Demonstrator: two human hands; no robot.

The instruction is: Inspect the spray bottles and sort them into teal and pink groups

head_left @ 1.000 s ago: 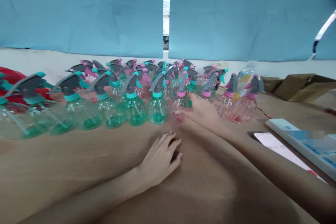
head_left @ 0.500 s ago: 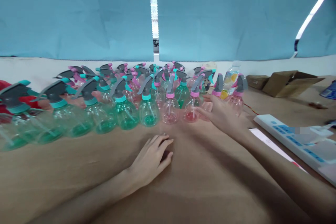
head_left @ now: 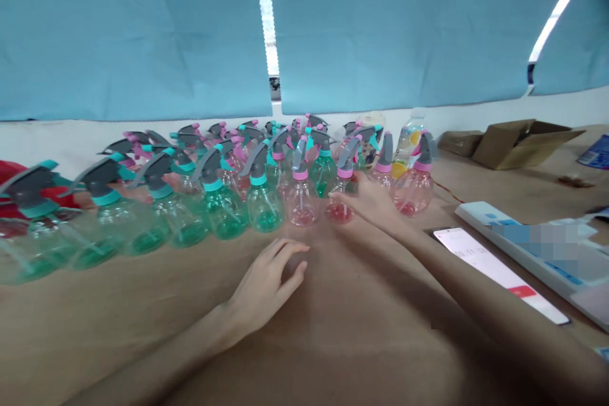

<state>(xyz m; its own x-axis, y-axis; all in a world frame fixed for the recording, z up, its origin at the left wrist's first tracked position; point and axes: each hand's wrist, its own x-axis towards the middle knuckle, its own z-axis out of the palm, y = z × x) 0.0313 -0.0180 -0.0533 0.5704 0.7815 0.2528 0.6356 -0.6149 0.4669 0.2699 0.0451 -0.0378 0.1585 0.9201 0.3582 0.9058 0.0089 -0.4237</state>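
My right hand (head_left: pixel 373 198) is at a pink spray bottle (head_left: pixel 343 210) in the front row. Its thumb lies across the front of the clear body, and the other fingers pass round the right side, partly hidden. The bottle stands upright, with pink liquid at the bottom. My left hand (head_left: pixel 271 282) rests on the brown table, thumb and fingers apart, holding nothing. Just beyond it stand a green spray bottle (head_left: pixel 265 212) and another pink spray bottle (head_left: pixel 302 206), both with grey trigger heads.
Several green and pink spray bottles crowd the table behind and leftward. To the right lie a lit phone (head_left: pixel 499 273), a white power strip (head_left: pixel 514 238) and an open cardboard box (head_left: pixel 504 146). A clear bottle with orange fruit pictures (head_left: pixel 412 136) stands behind.
My right hand has moved left onto the pink bottle, its thumb now across the body. The left hand stays on the table. The view has shifted slightly, showing more of the phone.
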